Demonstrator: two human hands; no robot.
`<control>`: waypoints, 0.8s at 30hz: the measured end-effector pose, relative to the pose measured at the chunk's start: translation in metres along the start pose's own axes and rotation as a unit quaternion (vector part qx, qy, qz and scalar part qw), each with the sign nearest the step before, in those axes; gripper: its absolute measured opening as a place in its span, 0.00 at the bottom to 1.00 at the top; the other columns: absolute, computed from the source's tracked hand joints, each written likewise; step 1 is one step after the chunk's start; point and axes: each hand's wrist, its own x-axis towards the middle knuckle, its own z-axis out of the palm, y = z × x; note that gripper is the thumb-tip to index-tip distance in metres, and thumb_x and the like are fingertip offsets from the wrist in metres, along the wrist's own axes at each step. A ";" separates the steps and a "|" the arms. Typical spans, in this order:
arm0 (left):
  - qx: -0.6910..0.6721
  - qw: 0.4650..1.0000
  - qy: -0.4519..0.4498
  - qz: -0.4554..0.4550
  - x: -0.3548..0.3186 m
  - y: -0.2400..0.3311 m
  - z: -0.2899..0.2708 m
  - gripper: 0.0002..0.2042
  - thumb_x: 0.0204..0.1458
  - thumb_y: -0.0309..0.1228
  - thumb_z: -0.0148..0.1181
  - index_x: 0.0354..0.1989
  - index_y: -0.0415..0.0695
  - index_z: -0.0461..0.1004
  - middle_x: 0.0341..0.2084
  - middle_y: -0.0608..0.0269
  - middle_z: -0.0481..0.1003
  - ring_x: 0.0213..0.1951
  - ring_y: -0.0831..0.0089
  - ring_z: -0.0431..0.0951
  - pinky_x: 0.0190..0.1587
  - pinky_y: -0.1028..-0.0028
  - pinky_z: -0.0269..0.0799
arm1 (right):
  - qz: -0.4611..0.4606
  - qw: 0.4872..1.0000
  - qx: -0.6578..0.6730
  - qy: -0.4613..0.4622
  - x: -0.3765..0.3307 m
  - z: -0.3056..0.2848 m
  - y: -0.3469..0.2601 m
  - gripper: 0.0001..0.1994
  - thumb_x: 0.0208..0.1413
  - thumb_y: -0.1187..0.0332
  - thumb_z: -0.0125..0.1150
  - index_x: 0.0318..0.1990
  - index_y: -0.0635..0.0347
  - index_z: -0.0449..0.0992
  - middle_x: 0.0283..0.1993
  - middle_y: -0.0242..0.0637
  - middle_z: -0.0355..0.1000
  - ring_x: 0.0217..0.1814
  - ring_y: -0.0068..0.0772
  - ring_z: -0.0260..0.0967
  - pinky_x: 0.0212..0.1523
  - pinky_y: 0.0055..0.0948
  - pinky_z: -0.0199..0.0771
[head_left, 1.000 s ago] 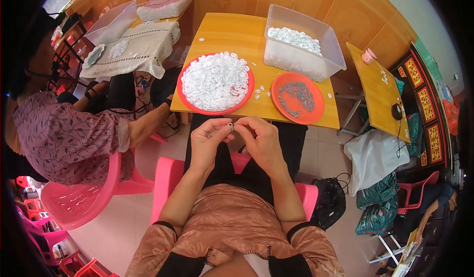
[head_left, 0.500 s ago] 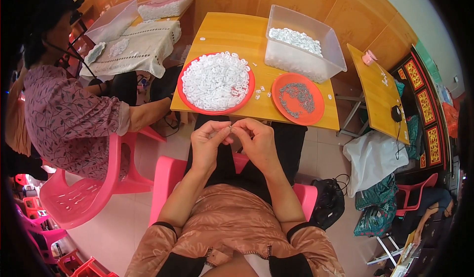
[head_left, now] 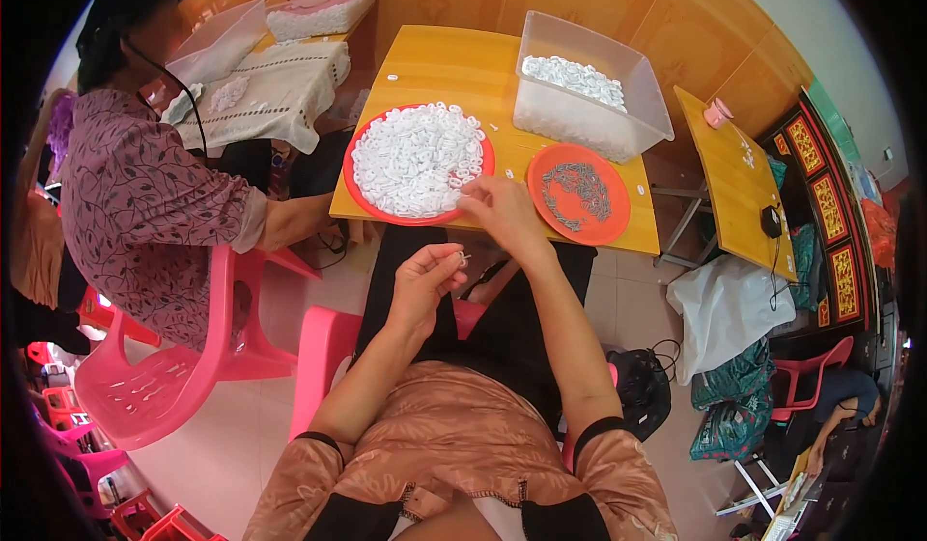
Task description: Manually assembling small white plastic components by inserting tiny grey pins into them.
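Observation:
My left hand (head_left: 425, 285) is closed above my lap, pinching a small metal piece (head_left: 464, 259) between thumb and fingertips. At the near right rim of a red round tray (head_left: 350, 186), my right hand (head_left: 507, 215) has its fingers bent down against the heap of small white plastic pieces (head_left: 415, 160). Whatever its fingertips grip is too small to make out. Right of that hand lies an orange plate (head_left: 618, 215) with many thin grey metal pieces (head_left: 584, 194).
A clear plastic bin (head_left: 632, 136) of white pieces stands at the back of the yellow table (head_left: 454, 54). A few loose white pieces lie between tray and plate. At left, a person (head_left: 164, 194) sits on a pink chair (head_left: 222, 319). White and green bags (head_left: 729, 300) lie at right.
My hands have parted. The right one moved up to the red tray's rim, while the left dropped slightly with the metal piece in its fingers. The person at left leans closer.

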 end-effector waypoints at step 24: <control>-0.037 0.999 0.021 -0.006 0.008 0.005 -0.010 0.09 0.51 0.26 0.58 0.40 0.40 0.73 0.28 0.65 0.75 0.25 0.82 0.74 0.29 0.85 0.69 | 0.010 0.991 -0.128 0.030 0.039 0.003 0.025 0.07 0.46 0.69 0.56 0.26 0.63 0.75 0.29 0.49 0.73 0.35 0.51 0.71 0.37 0.44 0.69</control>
